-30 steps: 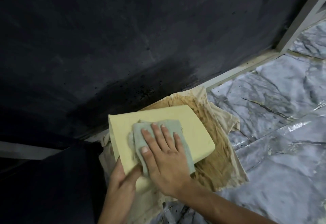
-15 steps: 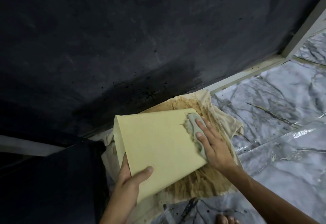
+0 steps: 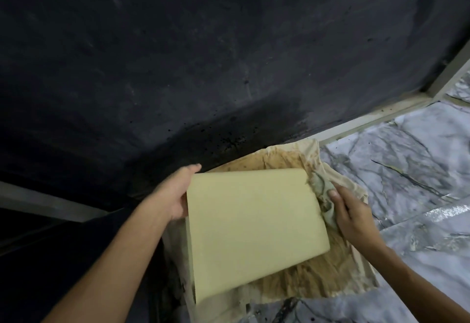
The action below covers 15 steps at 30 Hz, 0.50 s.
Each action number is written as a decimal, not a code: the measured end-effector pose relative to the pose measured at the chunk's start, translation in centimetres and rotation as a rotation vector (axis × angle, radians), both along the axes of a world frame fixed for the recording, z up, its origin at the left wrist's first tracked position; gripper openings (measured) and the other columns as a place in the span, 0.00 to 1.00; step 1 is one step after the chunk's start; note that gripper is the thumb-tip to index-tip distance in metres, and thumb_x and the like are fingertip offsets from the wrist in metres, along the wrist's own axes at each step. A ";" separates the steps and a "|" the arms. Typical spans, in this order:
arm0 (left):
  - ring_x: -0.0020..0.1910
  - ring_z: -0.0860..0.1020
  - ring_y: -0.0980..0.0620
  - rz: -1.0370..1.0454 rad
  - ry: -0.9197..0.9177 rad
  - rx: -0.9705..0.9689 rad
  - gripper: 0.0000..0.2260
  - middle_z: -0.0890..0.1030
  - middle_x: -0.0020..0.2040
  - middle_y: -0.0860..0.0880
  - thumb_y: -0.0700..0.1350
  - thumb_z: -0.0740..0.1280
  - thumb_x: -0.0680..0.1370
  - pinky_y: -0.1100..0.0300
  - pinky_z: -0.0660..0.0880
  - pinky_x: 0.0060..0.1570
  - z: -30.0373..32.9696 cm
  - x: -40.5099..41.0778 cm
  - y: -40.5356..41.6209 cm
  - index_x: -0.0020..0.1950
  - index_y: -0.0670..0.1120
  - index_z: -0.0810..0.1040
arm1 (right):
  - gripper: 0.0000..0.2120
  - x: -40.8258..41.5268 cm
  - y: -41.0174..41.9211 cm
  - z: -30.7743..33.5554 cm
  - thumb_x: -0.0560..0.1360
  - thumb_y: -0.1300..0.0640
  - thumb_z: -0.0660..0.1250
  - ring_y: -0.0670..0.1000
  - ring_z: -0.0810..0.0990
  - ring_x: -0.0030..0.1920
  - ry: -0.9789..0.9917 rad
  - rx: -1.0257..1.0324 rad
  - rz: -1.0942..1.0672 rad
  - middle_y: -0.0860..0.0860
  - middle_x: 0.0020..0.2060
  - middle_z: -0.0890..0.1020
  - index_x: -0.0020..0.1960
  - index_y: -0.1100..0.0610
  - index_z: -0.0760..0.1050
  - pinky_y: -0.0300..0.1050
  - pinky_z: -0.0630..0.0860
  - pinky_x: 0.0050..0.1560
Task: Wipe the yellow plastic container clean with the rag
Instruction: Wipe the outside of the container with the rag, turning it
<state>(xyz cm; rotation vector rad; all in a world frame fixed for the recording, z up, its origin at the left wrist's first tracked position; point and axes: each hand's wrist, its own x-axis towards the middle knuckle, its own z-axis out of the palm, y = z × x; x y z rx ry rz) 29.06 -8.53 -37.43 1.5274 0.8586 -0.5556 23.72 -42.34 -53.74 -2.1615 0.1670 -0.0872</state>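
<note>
The pale yellow plastic container [image 3: 251, 223] lies tilted, one broad flat side facing up, over a stained cloth. My left hand [image 3: 175, 193] grips its far left edge, fingers hidden behind it. My right hand [image 3: 352, 217] presses a crumpled grey-green rag [image 3: 323, 195] against the container's right side, near the top right corner. Part of the rag is tucked under my fingers.
A cream cloth [image 3: 305, 279] with a large brown stain is spread under the container on the grey marbled floor [image 3: 407, 160]. A dark wall [image 3: 203, 55] rises just behind, with a pale skirting strip [image 3: 376, 116] along its foot.
My left hand left the container's near edge and now holds its far left edge. My right hand slid the rag from the top face to the right side. The container turned flatter towards me.
</note>
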 end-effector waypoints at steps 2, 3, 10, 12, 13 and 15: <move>0.37 0.81 0.43 -0.009 -0.015 0.043 0.12 0.82 0.41 0.41 0.50 0.68 0.82 0.55 0.75 0.38 -0.2 -0.3 -0.5 0.48 0.41 0.81 | 0.15 -0.4 -0.2 1.0 0.85 0.49 0.56 0.49 0.78 0.38 0.013 0.048 -0.081 0.52 0.38 0.80 0.56 0.57 0.77 0.40 0.71 0.37; 0.41 0.83 0.42 0.006 -0.028 0.061 0.13 0.84 0.44 0.41 0.50 0.69 0.82 0.55 0.77 0.39 -0.2 -0.6 -0.7 0.53 0.40 0.82 | 0.14 -0.6 -0.4 1.5 0.85 0.50 0.56 0.50 0.78 0.38 0.010 0.078 -0.113 0.53 0.36 0.79 0.51 0.56 0.76 0.44 0.70 0.36; 0.58 0.88 0.48 -0.100 -0.328 0.167 0.11 0.92 0.55 0.51 0.50 0.68 0.83 0.47 0.81 0.64 3.9 -6.9 -2.5 0.60 0.50 0.88 | 0.19 -2.2 -2.4 5.9 0.85 0.43 0.52 0.58 0.81 0.41 0.011 0.354 -0.324 0.56 0.39 0.83 0.49 0.53 0.76 0.49 0.77 0.41; 0.59 0.87 0.55 -0.119 -0.425 0.178 0.11 0.91 0.57 0.57 0.53 0.68 0.82 0.51 0.79 0.66 4.1 -8.6 -2.9 0.59 0.55 0.88 | 0.18 -2.4 -2.4 7.4 0.85 0.45 0.53 0.45 0.81 0.38 -0.026 0.386 -0.363 0.46 0.37 0.84 0.49 0.53 0.77 0.33 0.75 0.36; 0.61 0.87 0.58 -0.106 -0.460 0.172 0.13 0.90 0.58 0.58 0.55 0.67 0.79 0.52 0.78 0.66 3.8 -9.3 -2.9 0.60 0.57 0.87 | 0.18 -2.5 -2.4 8.2 0.85 0.45 0.53 0.38 0.80 0.35 -0.040 0.404 -0.366 0.45 0.36 0.84 0.49 0.53 0.78 0.29 0.74 0.34; 0.63 0.85 0.59 -0.054 -0.481 0.151 0.13 0.89 0.61 0.59 0.57 0.69 0.78 0.52 0.76 0.69 2.6 -10.2 -2.7 0.60 0.60 0.87 | 0.19 -2.8 -1.9 9.5 0.83 0.43 0.53 0.40 0.78 0.30 -0.061 0.424 -0.351 0.49 0.34 0.81 0.49 0.55 0.77 0.33 0.75 0.32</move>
